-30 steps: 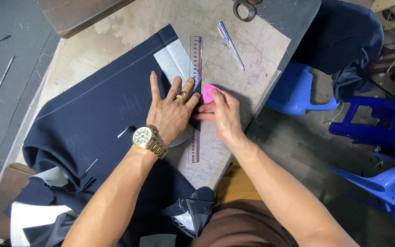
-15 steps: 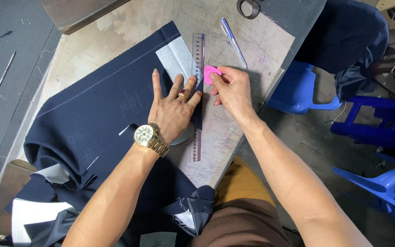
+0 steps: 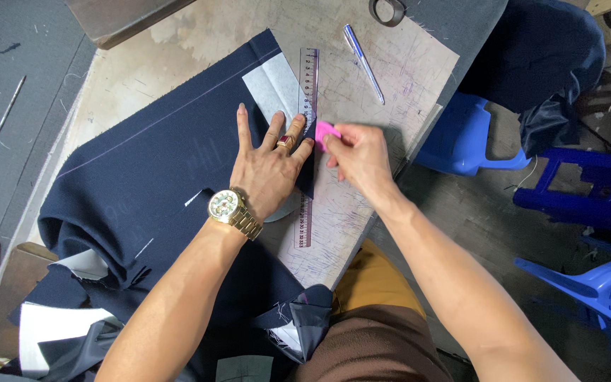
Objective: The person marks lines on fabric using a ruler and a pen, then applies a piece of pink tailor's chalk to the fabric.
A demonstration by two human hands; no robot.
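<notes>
The worktop [image 3: 178,42] carries a navy fabric panel [image 3: 157,177], which serves as the reference. The panel covers the worktop's centre and hangs over the near edge. Blue plastic stools [image 3: 574,191] stand on the floor well to the right of the panel. The left hand [image 3: 266,166] lies flat on the panel's right edge, fingers spread, gripping nothing. The right hand [image 3: 362,159] sits just right of that edge, fingers closed on a pink tailor's chalk [image 3: 324,132]. A clear ruler [image 3: 307,141] runs along the same edge, partly under the left fingers. A pen [image 3: 363,54] lies beyond the panel's upper right corner.
</notes>
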